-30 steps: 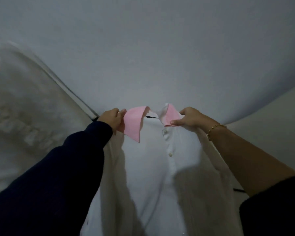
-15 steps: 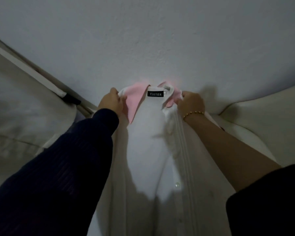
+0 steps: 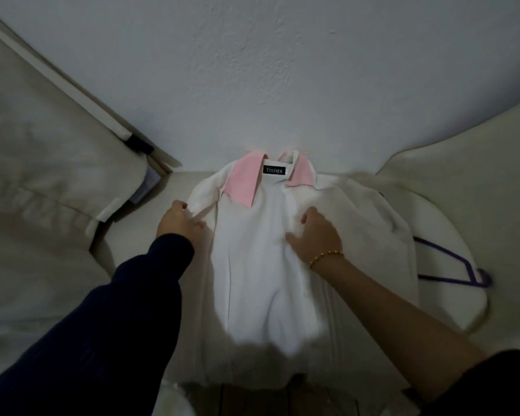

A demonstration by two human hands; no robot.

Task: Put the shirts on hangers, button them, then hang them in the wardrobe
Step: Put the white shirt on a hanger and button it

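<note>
Seen from the fingers outward, my left hand (image 3: 179,222) has its fingers (image 3: 196,220) and thumb closed on a fold of the shirt (image 3: 252,265) at the shoulder seam, just below the left collar point. My right hand (image 3: 315,235) lies palm down on the shirt front, fingers (image 3: 308,217) spread apart and pressing the cloth flat, thumb out to the side. It grips nothing.

The shirt is white with a pink collar (image 3: 240,184). It lies face up on a pale cushioned surface (image 3: 150,235), collar end away from me and near the wall (image 3: 282,70), hem end toward me and in shadow. The collar stands open, and a black label (image 3: 273,170) shows between its two halves. Whether the lower buttons are fastened I cannot tell.

A purple hanger (image 3: 463,281) lies on the same surface to the right — part of it shows beyond the shirt's edge, and the rest is hidden under the cloth.

A gold bead bracelet (image 3: 324,256) sits on my right wrist, and a dark navy sleeve (image 3: 126,310) covers my left arm to the wrist. Cream cushions (image 3: 42,145) rise on the left and right of the surface.
</note>
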